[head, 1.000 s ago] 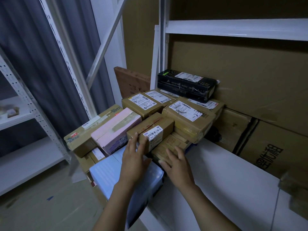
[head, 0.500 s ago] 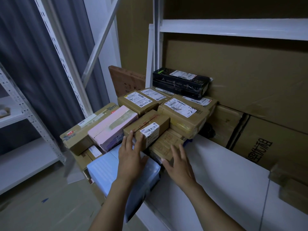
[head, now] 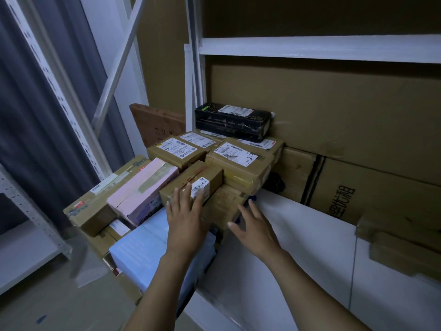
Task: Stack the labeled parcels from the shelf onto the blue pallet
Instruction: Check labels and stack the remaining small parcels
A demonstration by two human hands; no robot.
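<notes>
Now: the small labelled parcel point(head: 191, 185) sits just right of the pink box point(head: 143, 189). Our left hand point(head: 186, 220) lies spread on its front; our right hand point(head: 256, 228), farther right, is spread and empty. We judge it light and stiff; grip opposite sides.

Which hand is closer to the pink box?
The left hand. It is just right of the pink box, fingers on the small brown box beside it. The right hand is farther right, over the white shelf.
</notes>
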